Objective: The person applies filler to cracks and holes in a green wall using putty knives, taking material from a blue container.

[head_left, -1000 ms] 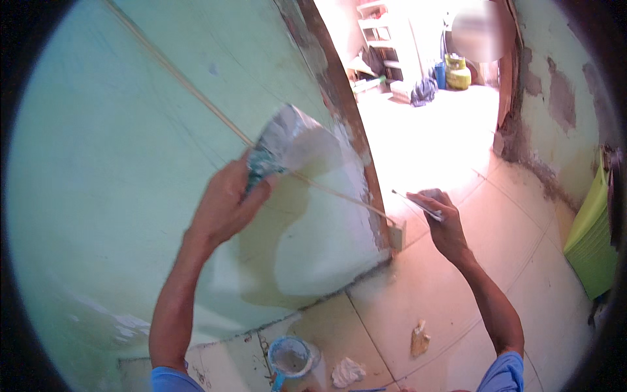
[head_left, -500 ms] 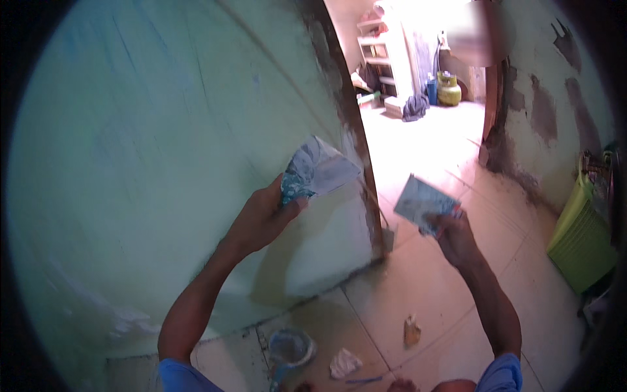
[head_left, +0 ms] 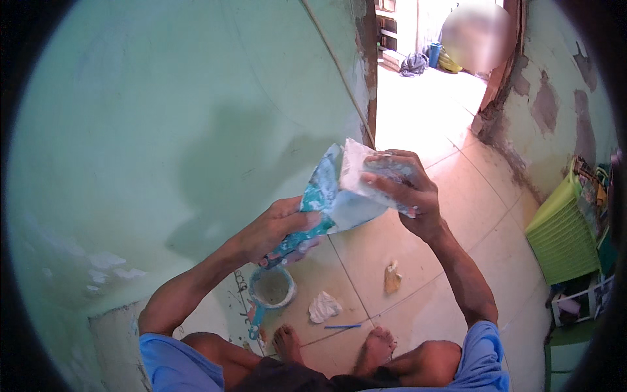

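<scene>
My left hand (head_left: 277, 230) is closed round the teal handle of a wide putty knife (head_left: 318, 202), its broad blade smeared with white paste. A second flat scraper (head_left: 353, 163), coated in white, is gripped by my right hand (head_left: 410, 188) with the fingers pressed along its face. This scraper lies over the putty knife's blade, and the two seem to touch. Both tools are held in front of the pale green wall (head_left: 163, 117), above the floor. White smears mark the fingers of each hand.
Below stands a small handled pot (head_left: 253, 282) with grey-white residue, near crumpled white paper (head_left: 324, 307), a thin blue stick (head_left: 343, 326) and a brownish scrap (head_left: 392, 277). A lime-green basket (head_left: 563, 232) of items is at right. A cord (head_left: 333, 55) hangs along the wall beside the doorway.
My hands have come together from apart: the right one moved left and up, laying its scraper onto the putty knife. The view has tilted down, showing more floor and my feet.
</scene>
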The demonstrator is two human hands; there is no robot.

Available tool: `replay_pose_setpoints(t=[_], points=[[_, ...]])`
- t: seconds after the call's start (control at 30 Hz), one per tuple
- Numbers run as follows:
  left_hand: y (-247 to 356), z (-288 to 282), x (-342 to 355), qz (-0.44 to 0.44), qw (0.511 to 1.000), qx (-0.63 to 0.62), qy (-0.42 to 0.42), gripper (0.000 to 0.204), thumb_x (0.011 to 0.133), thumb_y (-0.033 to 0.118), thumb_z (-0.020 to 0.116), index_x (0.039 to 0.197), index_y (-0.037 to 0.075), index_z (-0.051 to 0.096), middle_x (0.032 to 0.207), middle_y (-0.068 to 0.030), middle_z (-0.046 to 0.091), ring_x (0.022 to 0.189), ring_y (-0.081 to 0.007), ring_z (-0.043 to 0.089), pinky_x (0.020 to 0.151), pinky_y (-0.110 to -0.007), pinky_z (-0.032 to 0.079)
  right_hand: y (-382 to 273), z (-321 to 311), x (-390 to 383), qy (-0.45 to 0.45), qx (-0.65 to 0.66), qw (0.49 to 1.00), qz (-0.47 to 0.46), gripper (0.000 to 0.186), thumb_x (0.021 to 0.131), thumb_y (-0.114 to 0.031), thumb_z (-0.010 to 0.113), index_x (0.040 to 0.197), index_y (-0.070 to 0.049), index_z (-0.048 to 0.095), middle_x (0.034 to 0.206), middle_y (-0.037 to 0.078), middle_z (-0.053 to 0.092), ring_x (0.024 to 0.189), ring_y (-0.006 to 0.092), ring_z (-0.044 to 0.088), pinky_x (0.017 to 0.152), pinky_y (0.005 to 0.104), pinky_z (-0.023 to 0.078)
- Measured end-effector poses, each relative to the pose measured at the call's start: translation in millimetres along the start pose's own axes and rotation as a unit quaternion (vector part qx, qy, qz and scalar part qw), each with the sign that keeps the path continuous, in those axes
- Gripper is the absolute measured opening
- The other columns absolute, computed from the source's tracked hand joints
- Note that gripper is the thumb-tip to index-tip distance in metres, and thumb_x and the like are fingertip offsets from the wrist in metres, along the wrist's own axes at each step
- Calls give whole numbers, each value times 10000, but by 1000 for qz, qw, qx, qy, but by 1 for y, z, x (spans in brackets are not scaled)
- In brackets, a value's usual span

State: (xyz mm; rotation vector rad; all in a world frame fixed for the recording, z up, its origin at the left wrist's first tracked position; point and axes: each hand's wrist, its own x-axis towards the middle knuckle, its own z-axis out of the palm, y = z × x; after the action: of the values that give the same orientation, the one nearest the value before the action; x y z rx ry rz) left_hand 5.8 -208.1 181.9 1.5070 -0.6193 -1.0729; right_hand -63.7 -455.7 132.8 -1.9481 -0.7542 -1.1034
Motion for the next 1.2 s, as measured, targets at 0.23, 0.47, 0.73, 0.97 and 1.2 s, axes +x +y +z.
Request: replay_pose_setpoints(t=[0.23, 0.47, 0.73, 0.97, 1.2], points=[[-42, 0, -31, 21, 994, 38, 104, 216, 931, 223, 512, 1007, 21, 519, 763, -63, 572, 493, -107, 514, 410, -236, 426, 18, 9, -47, -99, -61, 991, 59, 519, 733, 116, 621, 1201, -107, 630, 1170, 127, 602, 1097, 268, 537, 945, 365, 472], [-72, -15, -26, -32, 990, -131, 29, 238, 928, 196, 494, 1084, 17, 475, 724, -92, 566, 451, -145, 523, 378, -262, 427, -17, 33, -27, 12, 174, 981, 84, 428, 815, 88, 591, 1216, -61, 604, 1190, 148, 592, 1131, 277, 544, 974, 369, 458], [-78, -13, -32, -7, 992, -117, 41, 265, 907, 212, 500, 1101, 35, 466, 695, -108, 546, 416, -167, 503, 352, -279, 413, 7, 26, -64, -16, 86, 972, 218, 428, 798, 73, 631, 1189, -100, 636, 1159, 115, 609, 1077, 254, 562, 925, 361, 479], [-93, -12, -35, -13, 981, -196, -4, 305, 922, 272, 513, 1109, 38, 455, 659, -94, 511, 400, -164, 483, 338, -273, 392, 5, 51, -83, -60, 100, 976, 185, 406, 797, 100, 624, 1164, -73, 648, 1140, 110, 595, 1082, 234, 560, 913, 324, 476], [-119, -18, -39, -55, 967, -247, -16, 327, 925, 353, 521, 997, 38, 466, 647, -72, 508, 387, -140, 464, 343, -263, 378, -32, 60, -61, -49, 169, 972, 155, 456, 790, 121, 592, 1201, -75, 620, 1120, 128, 584, 1068, 258, 556, 931, 340, 456]])
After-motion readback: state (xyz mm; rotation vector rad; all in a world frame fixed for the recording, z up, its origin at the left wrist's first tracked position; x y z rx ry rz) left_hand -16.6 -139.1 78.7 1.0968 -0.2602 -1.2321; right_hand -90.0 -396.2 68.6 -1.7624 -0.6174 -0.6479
